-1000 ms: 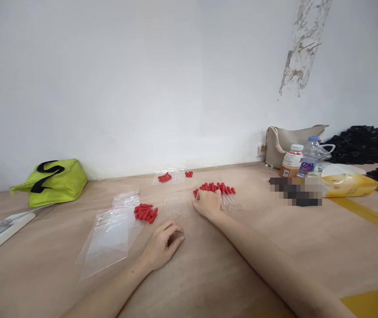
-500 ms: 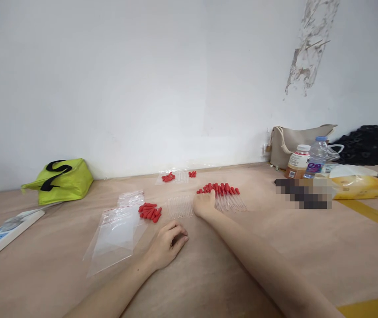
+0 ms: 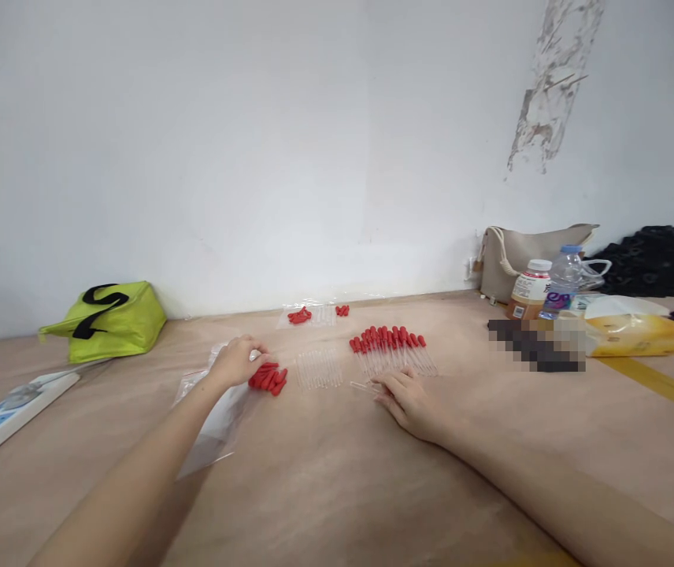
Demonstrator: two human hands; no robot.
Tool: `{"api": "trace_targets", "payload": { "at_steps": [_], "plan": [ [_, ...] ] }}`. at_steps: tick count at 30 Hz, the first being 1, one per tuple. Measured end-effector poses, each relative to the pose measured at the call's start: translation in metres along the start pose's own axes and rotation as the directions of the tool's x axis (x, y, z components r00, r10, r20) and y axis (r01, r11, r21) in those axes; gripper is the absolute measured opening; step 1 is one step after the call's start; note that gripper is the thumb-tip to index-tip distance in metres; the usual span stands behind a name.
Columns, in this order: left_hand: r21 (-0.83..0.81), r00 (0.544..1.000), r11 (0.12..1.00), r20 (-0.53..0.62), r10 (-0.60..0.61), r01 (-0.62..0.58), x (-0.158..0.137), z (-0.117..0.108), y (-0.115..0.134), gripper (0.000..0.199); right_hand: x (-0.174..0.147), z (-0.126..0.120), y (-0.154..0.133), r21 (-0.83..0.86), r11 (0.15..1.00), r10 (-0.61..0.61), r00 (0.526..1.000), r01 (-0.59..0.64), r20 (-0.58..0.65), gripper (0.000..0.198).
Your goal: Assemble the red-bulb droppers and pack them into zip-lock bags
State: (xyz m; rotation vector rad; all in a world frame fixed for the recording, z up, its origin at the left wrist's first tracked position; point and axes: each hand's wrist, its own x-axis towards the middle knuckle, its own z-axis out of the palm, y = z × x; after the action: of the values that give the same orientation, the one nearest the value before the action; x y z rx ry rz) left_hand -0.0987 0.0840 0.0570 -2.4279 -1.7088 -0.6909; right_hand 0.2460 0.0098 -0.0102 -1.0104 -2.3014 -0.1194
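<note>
My left hand (image 3: 235, 362) reaches over a small pile of red rubber dropper bulbs (image 3: 268, 379), its fingers curved with a gap at the thumb; the fingertips meet the pile's upper edge. Between the fingertips of my right hand (image 3: 412, 403) is a thin clear glass dropper tube (image 3: 363, 387), pointing left. Just beyond that hand lies a fanned row of droppers (image 3: 394, 358), clear tubes with red bulbs at their far ends. Several bare clear tubes (image 3: 319, 370) lie side by side between the two hands. Clear plastic bags (image 3: 212, 437) lie partly under my left forearm.
Near the wall are a clear bag (image 3: 326, 316) and more red bulbs (image 3: 300, 316). A yellow-green bag (image 3: 130, 323) and a power strip (image 3: 15, 413) are at left. At right stand bottles (image 3: 530, 290), a tissue pack (image 3: 641, 335) and a beige bag (image 3: 505, 252).
My left hand has moved up and left to the red bulbs. My right hand has drawn back from the droppers towards me and right, and now holds a clear tube.
</note>
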Motion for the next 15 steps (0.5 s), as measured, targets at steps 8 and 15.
{"api": "trace_targets", "payload": {
  "at_steps": [8,15],
  "plan": [
    [-0.031,0.992,0.998,0.12,-0.043,0.047,0.014,0.02,-0.017,0.013,0.0,0.006,0.001,0.061,0.998,0.019,1.0,-0.018,-0.021,0.023],
    [-0.094,0.997,0.995,-0.065,-0.032,0.026,0.003,0.007,0.016,0.011,-0.001,0.007,0.001,0.065,0.998,0.012,1.0,-0.01,-0.028,0.022]
  ]
}}
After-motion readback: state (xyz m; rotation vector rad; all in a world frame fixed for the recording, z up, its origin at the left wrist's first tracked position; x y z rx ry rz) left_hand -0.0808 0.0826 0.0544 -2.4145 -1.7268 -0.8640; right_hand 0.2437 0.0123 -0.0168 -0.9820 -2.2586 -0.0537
